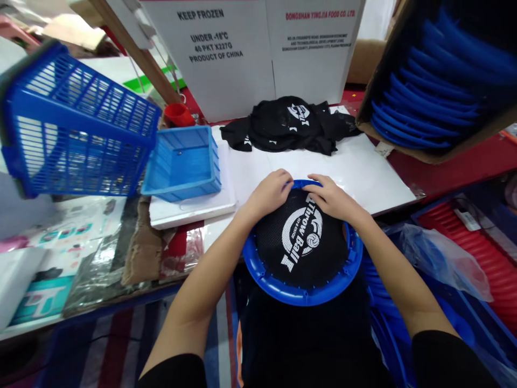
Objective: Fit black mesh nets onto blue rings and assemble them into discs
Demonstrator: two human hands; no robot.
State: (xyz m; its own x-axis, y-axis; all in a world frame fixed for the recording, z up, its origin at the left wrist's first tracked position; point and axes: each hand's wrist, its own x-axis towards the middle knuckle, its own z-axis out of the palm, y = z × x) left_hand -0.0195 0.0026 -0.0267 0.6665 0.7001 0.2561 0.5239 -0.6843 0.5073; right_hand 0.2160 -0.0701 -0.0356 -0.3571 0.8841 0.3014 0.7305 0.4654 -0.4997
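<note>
A round blue plastic ring (274, 289) with a black mesh cloth (313, 268) across it rests near my lap, tilted against the table's front edge. White "Throw Ball" print shows on the mesh. My left hand (271, 193) is closed at the far left of the rim, fingers curled at the mesh edge. On the far right side my right hand (332, 198) is bent over the rim, with its fingertips on the mesh. Exactly what the fingertips pinch is partly hidden.
Black printed mesh pieces (283, 126) are heaped on the white tabletop (371, 175). To the left stand a shallow blue bin (181, 188) and a tilted blue basket (92, 116). A box of stacked blue rings (428, 102) leans in at right, above a bin of red rings (476, 248).
</note>
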